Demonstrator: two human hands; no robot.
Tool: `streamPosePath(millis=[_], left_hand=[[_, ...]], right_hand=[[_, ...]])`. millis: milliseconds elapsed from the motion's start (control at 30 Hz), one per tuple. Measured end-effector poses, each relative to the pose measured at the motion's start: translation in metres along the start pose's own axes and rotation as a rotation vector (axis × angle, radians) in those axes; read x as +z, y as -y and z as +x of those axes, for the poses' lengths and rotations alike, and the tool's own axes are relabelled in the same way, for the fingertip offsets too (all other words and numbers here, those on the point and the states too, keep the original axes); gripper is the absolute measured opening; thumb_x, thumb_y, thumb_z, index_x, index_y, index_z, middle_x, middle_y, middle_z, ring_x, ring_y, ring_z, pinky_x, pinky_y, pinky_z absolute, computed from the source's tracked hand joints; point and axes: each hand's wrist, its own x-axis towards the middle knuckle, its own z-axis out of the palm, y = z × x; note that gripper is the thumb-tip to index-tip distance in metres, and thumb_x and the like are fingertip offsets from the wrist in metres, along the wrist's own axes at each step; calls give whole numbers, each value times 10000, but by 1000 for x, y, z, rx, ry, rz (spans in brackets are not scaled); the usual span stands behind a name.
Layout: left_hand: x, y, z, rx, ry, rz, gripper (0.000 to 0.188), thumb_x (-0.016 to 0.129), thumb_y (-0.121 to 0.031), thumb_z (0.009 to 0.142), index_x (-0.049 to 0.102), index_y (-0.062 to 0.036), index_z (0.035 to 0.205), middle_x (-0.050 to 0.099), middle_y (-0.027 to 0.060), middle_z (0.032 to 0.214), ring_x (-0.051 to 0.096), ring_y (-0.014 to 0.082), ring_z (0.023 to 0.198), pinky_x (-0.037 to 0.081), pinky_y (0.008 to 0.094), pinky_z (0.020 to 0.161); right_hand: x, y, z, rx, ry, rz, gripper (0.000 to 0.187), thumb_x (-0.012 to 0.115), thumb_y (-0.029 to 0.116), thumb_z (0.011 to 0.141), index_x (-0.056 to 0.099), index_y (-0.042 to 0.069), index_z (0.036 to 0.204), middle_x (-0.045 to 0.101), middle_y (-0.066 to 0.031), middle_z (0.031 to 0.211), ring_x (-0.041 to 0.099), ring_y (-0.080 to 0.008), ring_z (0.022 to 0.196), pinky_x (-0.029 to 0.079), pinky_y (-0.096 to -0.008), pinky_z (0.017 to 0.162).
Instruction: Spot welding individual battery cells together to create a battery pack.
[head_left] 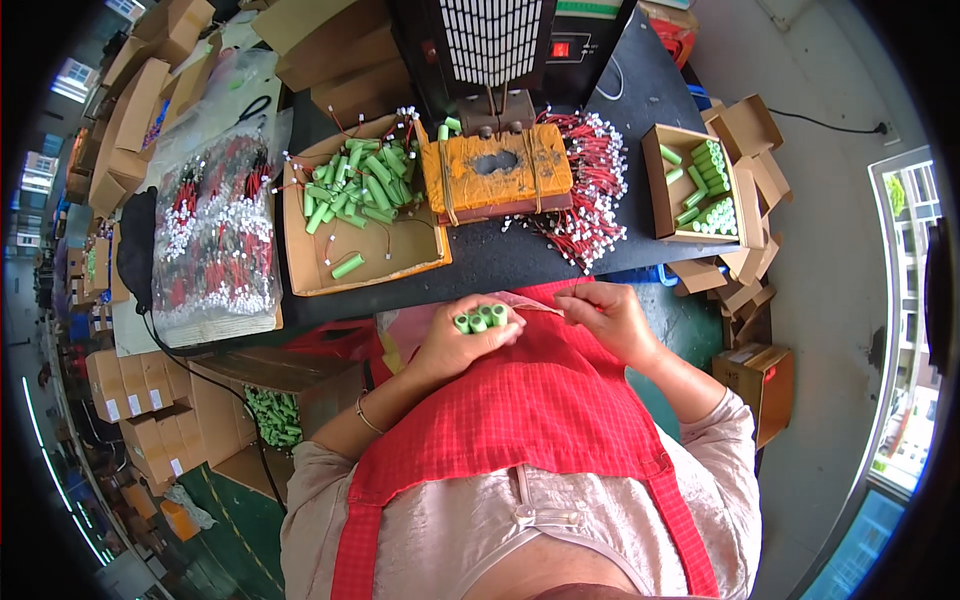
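Observation:
Several green cylindrical battery cells (482, 319) are bunched in my left hand (452, 345), their ends facing up, over my lap at the bench edge. To the right, my right hand (615, 320) is closed in a pinch, apart from the cells. Whatever its fingertips hold is too small to make out. Both hands are above the red checked apron (510, 400). Just beyond them, an orange taped block (470, 175) with bands around it sits on the dark bench (480, 262), beside a heap of red wires with white connectors (585, 190).
A cardboard tray (400, 278) of green cells with wires stands left of the block. Farther left lie bagged wire bundles (215, 245). At right is a box of green cells (692, 238). A black machine (580, 75) with a grille stands behind. An open carton (230, 425) sits low left.

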Motion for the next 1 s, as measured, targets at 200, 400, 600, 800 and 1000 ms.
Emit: streamPosePath(millis=[200,400,600,800,1000], left_hand=[[21,-25,19,58,-221,-346,237,592,15,792,523,7,1018,576,160,1081,587,157,844,499,261,727],[27,-29,20,116,-178,-248,196,637,-1,776,540,-9,947,604,49,832,549,83,680,468,215,626],[23,-40,29,86,-113,-235,212,638,-7,779,535,-8,964,591,45,874,562,87,723,501,218,642],[-3,-80,54,468,-243,459,206,715,-65,718,608,-10,885,589,37,796,584,120,697,485,267,623],[-21,-94,94,754,-426,836,227,723,-60,671,611,-29,867,601,108,755,601,246,688,480,323,619]], right_hand=[[-3,22,-2,-24,79,-82,146,611,127,825,647,-10,862,595,-105,628,541,-83,549,447,-270,519],[6,22,3,40,327,-155,178,589,159,851,642,-11,856,605,-75,632,538,-95,554,447,-274,531],[8,24,14,267,195,590,232,540,202,898,620,-12,936,635,-26,836,571,-85,713,474,-218,661],[-7,40,53,-48,-90,330,118,604,114,850,626,0,868,606,-12,733,540,-55,664,453,-199,612],[-10,55,100,-99,-161,219,142,629,149,835,620,8,849,593,16,697,503,-32,605,416,-181,535]])
